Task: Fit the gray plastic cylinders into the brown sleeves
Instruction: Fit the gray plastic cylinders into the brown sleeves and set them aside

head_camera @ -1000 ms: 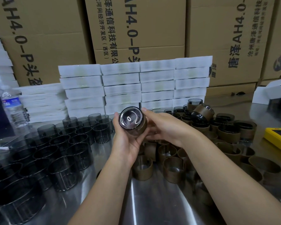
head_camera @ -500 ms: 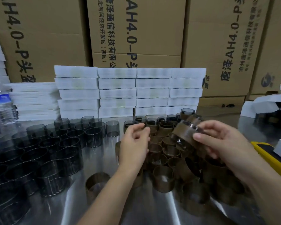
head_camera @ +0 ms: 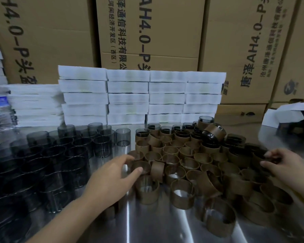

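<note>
Glossy steel tabletop (head_camera: 147, 225) fronts printed cardboard cartons (head_camera: 165, 32) and stacked white foam trays (head_camera: 128, 86). A clear water bottle (head_camera: 0, 113) stands at nine o'clock. Smoky, translucent gray plastic cylinders (head_camera: 102, 146) crowd eight o'clock. The left hand (head_camera: 111, 179) straddles one matte brown sleeve (head_camera: 146, 168), grip unclear. Round brown sleeves (head_camera: 182, 193) heap from six to three o'clock, where the right hand (head_camera: 284, 169) curls, hold unclear.

Printed cardboard cartons (head_camera: 147, 32) form a wall behind stacked white boxes (head_camera: 140, 97) on a shiny steel table (head_camera: 156, 228).
</note>
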Tool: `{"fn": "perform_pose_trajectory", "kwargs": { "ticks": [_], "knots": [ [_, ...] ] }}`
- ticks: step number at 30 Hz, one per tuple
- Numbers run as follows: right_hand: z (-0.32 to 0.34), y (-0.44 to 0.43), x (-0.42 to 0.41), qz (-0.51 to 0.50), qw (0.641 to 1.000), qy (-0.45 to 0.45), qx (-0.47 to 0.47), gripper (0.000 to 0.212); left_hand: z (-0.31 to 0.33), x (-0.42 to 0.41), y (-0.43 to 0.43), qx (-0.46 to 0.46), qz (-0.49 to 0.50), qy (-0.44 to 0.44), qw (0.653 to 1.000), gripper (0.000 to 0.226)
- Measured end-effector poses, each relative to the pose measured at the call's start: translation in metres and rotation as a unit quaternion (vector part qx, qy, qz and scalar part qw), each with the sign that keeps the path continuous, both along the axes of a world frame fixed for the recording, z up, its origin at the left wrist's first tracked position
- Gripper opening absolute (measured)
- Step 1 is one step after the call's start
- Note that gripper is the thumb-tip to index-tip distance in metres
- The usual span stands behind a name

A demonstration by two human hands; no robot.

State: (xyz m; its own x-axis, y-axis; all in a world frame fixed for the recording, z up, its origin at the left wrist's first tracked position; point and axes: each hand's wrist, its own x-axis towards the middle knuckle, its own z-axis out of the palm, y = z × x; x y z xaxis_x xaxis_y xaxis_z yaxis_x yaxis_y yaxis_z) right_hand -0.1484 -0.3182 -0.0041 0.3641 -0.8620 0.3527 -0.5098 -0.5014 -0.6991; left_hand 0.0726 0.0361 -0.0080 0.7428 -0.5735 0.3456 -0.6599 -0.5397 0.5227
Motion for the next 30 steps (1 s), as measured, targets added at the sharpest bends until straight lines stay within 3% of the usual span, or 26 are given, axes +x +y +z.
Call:
{"fn": "perform_pose_trajectory", "kwargs": {
  "ticks": [3, 5, 14, 19, 23, 26, 30],
  "knots": [
    [-0.005, -0.003, 0.008, -0.008, 1.000, 0.008, 0.003, 0.030, -0.002, 0.009, -0.001, -0.129, -0.010, 0.060, 0.990, 0.027],
    [-0.005, -0.002, 0.012, -0.008, 1.000, 0.022, -0.018, 0.029, -0.004, 0.013, 0.000, -0.169, -0.009, 0.067, 0.983, 0.015],
    [0.001, 0.012, 0.037, 0.015, 0.996, 0.075, -0.047, 0.018, -0.006, 0.016, 0.005, -0.222, -0.010, 0.034, 0.974, 0.013],
    [0.025, 0.037, 0.045, -0.022, 0.976, 0.115, -0.181, 0.004, -0.006, 0.016, 0.006, -0.239, 0.005, 0.043, 0.970, 0.016],
    [0.063, 0.097, 0.087, 0.129, 0.959, 0.103, -0.231, 0.012, -0.004, 0.016, 0.005, -0.239, -0.004, 0.065, 0.969, 0.022],
    [0.077, 0.132, 0.136, 0.244, 0.926, 0.154, -0.245, 0.005, -0.002, 0.017, 0.005, -0.247, -0.007, 0.101, 0.964, 0.026],
    [0.074, 0.162, 0.208, 0.329, 0.885, 0.231, -0.235, 0.033, -0.004, 0.015, 0.002, -0.149, -0.018, 0.095, 0.984, 0.019]
  ]
}}
